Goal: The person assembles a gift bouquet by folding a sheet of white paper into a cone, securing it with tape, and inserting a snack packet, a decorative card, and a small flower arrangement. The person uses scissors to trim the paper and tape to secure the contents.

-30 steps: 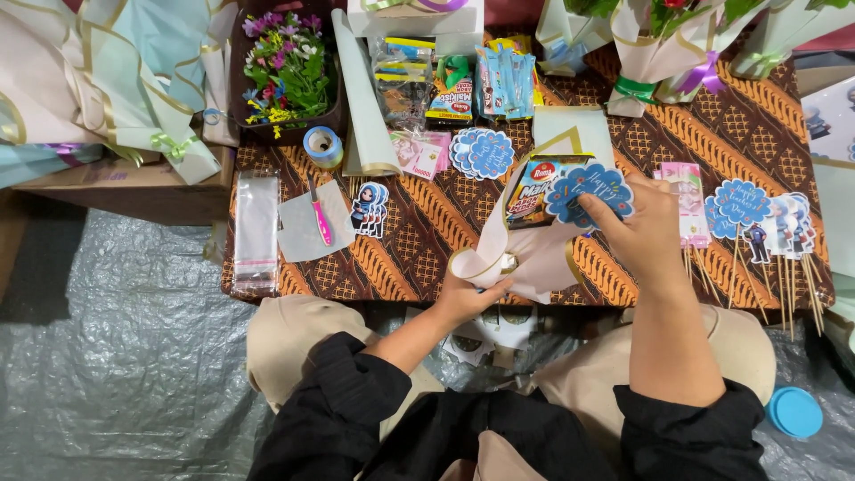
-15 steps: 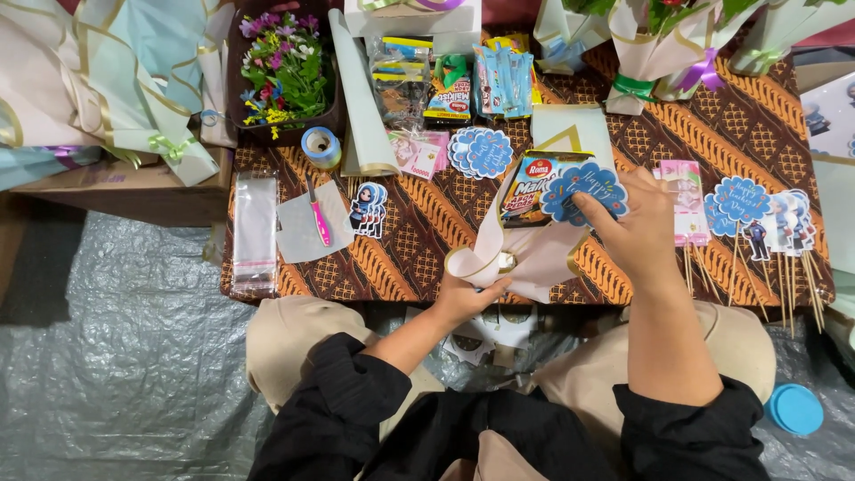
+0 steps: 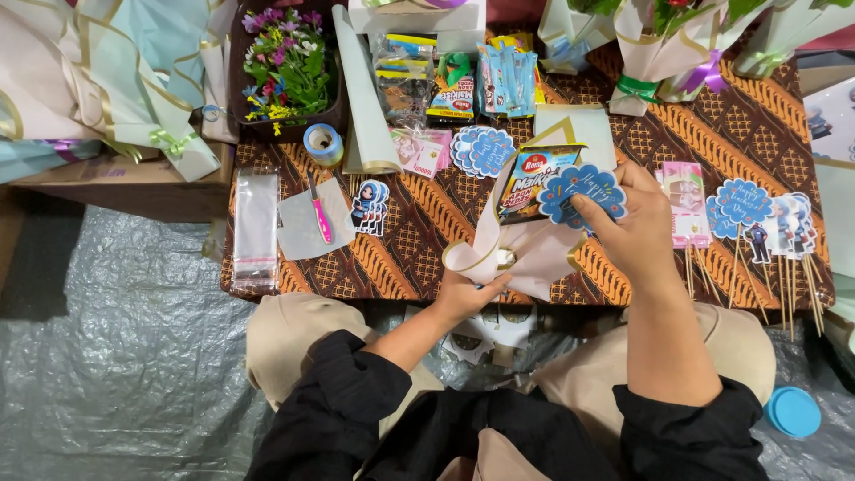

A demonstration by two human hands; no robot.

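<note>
Near the counter's (image 3: 392,258) front edge, the left hand (image 3: 468,298) gripped the paper wrap (image 3: 525,254); the right hand's (image 3: 637,232) fingers pinched the blue tag (image 3: 583,191). Best to slide it in slowly.

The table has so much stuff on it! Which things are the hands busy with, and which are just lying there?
In use:
left hand gripping the paper wrap
snack packet in the wrap
right hand holding the blue card topper

Lying about:
pink knife
tape roll
flower box
blue lid
</note>
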